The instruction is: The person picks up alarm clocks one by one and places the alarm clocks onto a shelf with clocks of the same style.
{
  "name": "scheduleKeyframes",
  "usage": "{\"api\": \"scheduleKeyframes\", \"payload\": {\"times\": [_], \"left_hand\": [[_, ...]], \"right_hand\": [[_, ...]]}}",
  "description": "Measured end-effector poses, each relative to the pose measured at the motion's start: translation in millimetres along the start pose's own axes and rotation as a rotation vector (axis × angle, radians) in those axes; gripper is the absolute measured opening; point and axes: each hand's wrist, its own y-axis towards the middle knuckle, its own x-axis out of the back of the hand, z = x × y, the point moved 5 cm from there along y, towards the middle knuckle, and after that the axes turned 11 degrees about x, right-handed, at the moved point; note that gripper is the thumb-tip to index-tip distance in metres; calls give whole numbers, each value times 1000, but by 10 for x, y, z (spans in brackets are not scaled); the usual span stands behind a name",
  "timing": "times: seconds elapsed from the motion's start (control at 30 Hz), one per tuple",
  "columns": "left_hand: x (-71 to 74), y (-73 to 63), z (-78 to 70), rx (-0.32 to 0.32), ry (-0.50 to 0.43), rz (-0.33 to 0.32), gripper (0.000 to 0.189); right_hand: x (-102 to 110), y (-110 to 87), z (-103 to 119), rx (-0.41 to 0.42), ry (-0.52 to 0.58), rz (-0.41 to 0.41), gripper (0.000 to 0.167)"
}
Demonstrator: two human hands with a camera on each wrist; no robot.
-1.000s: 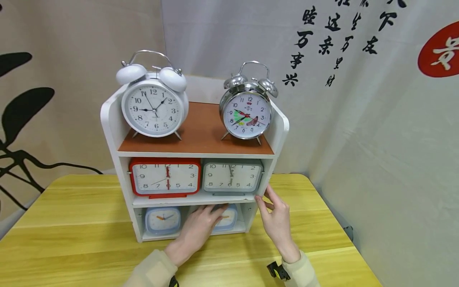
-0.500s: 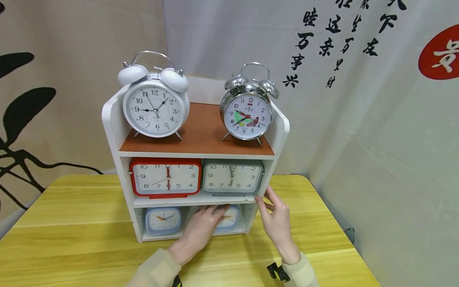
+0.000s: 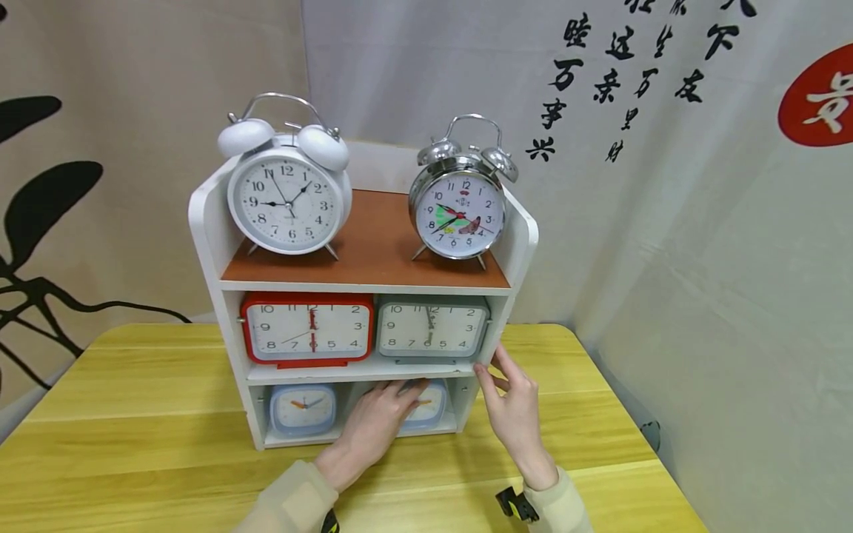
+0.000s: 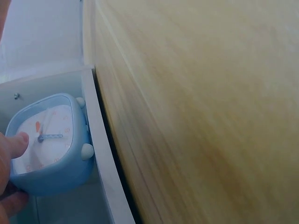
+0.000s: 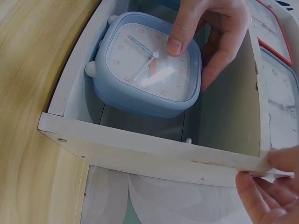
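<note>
In the bottom compartment of a white shelf unit (image 3: 363, 289), my left hand (image 3: 366, 426) grips the right-hand light blue alarm clock (image 3: 426, 406). Its thumb lies on the clock face and the other fingers reach over the top, as the right wrist view shows. The clock (image 5: 140, 100) stands upright inside, near the right side panel. My right hand (image 3: 513, 407) pinches the front edge of that side panel, at the level of the middle board. A second light blue clock (image 3: 303, 409) stands at the left of the same compartment.
The middle compartment holds a red clock (image 3: 308, 329) and a grey-green clock (image 3: 433, 328). On the brown top board stand a white twin-bell alarm clock (image 3: 286, 200) and a silver one (image 3: 460, 211). The unit stands on a yellow wooden table (image 3: 133, 400), before a printed curtain (image 3: 666, 222).
My left forearm has shifted very slightly to the right, with the hand still on the blue clock. The right hand has stayed in place.
</note>
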Motion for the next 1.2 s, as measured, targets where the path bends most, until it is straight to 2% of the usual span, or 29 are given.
{"api": "scheduleKeyframes", "payload": {"times": [0.13, 0.4, 0.73, 0.93, 1.2], "left_hand": [[-2, -2, 7, 0, -2, 5, 49], [10, -26, 32, 32, -32, 59, 46], [104, -59, -36, -70, -50, 52, 53], [195, -102, -87, -110, -116, 53, 55], [460, -176, -122, -160, -197, -18, 50]], "right_hand": [[-3, -2, -2, -2, 1, 0, 54], [-15, 9, 1, 5, 2, 0, 54], [-12, 11, -13, 3, -2, 7, 54], [11, 16, -23, 12, -9, 3, 53], [52, 31, -40, 28, -28, 7, 52]]}}
